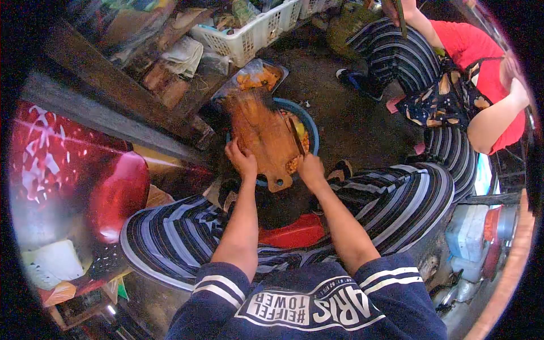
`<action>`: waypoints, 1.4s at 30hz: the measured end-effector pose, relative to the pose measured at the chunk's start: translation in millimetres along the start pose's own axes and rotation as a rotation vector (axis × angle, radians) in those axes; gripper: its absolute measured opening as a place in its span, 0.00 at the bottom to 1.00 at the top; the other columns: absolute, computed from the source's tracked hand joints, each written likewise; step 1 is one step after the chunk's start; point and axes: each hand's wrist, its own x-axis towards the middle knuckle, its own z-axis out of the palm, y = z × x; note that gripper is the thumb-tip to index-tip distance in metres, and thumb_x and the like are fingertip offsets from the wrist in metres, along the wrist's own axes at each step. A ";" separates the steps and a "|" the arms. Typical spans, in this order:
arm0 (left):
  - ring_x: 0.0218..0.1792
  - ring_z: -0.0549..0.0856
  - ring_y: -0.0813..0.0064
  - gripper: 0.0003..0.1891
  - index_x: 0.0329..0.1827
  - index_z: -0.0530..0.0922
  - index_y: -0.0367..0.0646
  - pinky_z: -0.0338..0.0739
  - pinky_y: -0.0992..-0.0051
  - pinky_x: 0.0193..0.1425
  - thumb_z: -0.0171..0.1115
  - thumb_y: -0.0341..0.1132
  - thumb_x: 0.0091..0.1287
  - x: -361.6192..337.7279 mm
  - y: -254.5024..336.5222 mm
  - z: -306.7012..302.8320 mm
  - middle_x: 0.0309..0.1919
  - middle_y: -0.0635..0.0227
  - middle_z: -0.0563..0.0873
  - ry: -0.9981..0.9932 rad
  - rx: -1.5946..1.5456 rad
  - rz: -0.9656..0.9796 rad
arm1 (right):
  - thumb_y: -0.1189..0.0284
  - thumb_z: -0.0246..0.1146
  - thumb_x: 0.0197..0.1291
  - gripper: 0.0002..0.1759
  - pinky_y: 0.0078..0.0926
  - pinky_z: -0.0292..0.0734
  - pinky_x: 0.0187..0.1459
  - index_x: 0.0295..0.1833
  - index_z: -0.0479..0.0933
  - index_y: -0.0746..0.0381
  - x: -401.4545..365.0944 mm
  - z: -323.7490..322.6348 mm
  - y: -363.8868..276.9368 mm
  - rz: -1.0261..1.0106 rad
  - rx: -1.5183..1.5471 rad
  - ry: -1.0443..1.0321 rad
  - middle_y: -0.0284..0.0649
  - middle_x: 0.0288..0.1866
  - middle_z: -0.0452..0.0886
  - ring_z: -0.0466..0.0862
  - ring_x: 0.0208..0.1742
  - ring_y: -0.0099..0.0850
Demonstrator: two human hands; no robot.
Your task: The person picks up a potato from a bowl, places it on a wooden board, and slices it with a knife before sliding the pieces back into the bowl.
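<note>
One wooden cutting board is held tilted across one blue basin set on a dark earthen floor. The board's near left edge is gripped by the curled fingers of the left hand. The fingers of the right hand are closed on one knife, laid along the board's right side above chopped orange and yellow pieces in the basin. One metal tray of orange food is seen just beyond, and one white plastic basket further back among stacked clutter. One red stool is sat upon. A second person, in red top and apron, is seated at right. "#EIFFEL TOWER" can be read on the navy sweatshirt.
</note>
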 end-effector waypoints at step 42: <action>0.60 0.66 0.59 0.34 0.59 0.65 0.42 0.57 0.66 0.65 0.66 0.38 0.47 -46.0 -3.2 81.0 0.58 0.56 0.68 -0.695 -0.054 -0.166 | 0.68 0.68 0.47 0.15 0.14 0.59 0.16 0.33 0.68 0.60 11.2 -98.9 -44.2 0.179 1.139 -0.327 0.27 0.22 0.68 0.61 0.13 0.14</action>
